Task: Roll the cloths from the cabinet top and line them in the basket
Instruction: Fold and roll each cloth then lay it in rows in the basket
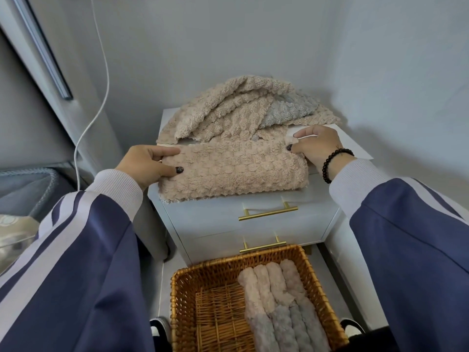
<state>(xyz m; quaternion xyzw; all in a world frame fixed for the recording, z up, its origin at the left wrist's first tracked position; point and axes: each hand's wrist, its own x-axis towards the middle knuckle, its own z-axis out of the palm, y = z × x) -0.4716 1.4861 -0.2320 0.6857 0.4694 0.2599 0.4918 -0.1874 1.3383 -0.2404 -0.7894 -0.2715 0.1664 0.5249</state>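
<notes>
Head view, looking down at a white two-drawer cabinet (266, 217) with brass bar handles. Across its front edge lies a beige, bobbly fleece cloth (233, 171), folded into a wide band with its long axis running left to right, square to the person. The left hand (149, 163) pinches the band's left end, thumb on top and fingers under the far fold; the right hand (316, 146) grips the right end, fingers curled over the edge. The hands are well apart, one at each end, about equally near, so neither has the advantage. Judgement: rolling would run along the long axis, from one end toward the other, or else the band wants one more fold first; I cannot tell which. Behind the band, a loose heap of unrolled cloths (243, 110) sits against the wall: mostly beige, one grey-blue piece showing; the count is uncertain, at least three. Directly below, on the floor against the cabinet front, stands a rectangular woven wicker basket (182, 278). Four rolled cloths (276, 301) lie side by side along its right half, each beige at the far end, grey nearer; the left half shows bare weave.
</notes>
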